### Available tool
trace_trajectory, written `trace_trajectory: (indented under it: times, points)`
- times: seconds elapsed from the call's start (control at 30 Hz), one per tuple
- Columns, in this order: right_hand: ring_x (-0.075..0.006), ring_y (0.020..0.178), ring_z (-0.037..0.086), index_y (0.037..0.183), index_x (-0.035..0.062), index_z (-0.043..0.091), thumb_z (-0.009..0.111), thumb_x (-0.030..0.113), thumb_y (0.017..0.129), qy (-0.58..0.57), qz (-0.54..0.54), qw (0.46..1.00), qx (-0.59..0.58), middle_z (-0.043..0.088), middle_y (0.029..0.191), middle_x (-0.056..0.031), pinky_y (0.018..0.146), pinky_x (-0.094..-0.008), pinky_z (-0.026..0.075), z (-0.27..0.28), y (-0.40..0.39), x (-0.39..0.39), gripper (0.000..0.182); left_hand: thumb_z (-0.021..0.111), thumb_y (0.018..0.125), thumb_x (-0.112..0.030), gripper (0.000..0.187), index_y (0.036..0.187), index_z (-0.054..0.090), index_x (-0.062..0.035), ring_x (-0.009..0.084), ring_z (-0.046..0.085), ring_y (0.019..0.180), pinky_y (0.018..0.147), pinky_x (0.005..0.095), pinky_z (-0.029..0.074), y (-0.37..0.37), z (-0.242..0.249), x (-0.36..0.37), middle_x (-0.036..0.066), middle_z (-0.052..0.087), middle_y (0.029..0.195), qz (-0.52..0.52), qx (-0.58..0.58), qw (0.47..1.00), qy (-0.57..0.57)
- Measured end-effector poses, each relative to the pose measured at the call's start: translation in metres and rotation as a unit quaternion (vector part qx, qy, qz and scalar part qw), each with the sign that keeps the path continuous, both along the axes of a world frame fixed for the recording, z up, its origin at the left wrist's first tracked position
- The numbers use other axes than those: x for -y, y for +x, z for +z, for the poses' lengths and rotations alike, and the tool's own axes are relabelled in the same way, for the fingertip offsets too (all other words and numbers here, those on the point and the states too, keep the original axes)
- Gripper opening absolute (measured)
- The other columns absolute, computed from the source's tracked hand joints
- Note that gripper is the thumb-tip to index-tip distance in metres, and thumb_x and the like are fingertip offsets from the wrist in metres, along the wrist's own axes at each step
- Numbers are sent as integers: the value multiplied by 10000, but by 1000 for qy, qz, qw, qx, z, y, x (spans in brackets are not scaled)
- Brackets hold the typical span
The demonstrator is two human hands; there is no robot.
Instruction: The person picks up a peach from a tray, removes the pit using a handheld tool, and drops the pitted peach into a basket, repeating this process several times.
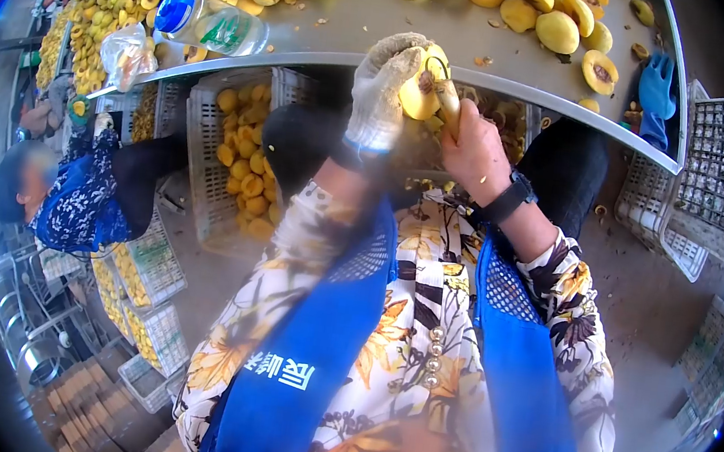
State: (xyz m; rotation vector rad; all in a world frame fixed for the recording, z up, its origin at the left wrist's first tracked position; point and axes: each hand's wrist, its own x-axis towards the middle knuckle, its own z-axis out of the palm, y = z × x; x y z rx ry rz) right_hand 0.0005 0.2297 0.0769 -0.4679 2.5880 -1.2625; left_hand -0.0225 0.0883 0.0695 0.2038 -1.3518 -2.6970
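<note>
My left hand (381, 90), in a white knitted glove, is wrapped round a yellow halved fruit (419, 92) just past the table's near edge. Bare and with a dark watch at its wrist, my right hand (478, 150) grips the pale handle of a small tool (447, 104). The tool's thin curved metal end touches the cut side of the fruit. Under both hands a crate with fruit scraps (504, 117) partly shows. Many halved yellow fruits (558, 32) lie on the metal table (348, 35) beyond.
A blue-capped bottle (224, 29), a plastic bag (128, 55) and a blue glove (657, 86) lie on the table. A fruit-filled crate (207, 137) stands below, left. Stacked crates (712, 168) stand right. Another person (84, 194) sits at the left.
</note>
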Motion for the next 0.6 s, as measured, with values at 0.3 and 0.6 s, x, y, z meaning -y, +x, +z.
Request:
trace_trajectory:
  times: [0.3, 0.6]
  points:
    - [-447, 726, 541, 858, -33, 432, 520, 88, 747, -27, 2, 999, 47, 553, 716, -273, 638, -469, 435, 17, 10, 9, 186, 568, 809, -53, 150, 931, 589, 32, 208, 604, 771, 680, 298, 510, -2, -6, 7, 130, 615, 863, -88, -26, 996, -20]
    - [-421, 711, 554, 833, -31, 443, 528, 75, 723, 31, 185, 981, 42, 553, 703, -264, 627, -439, 445, 31, -3, -7, 175, 585, 770, -113, 245, 928, 592, 73, 217, 609, 786, 731, 286, 492, -11, -20, 37, 147, 618, 867, -253, 71, 965, 1]
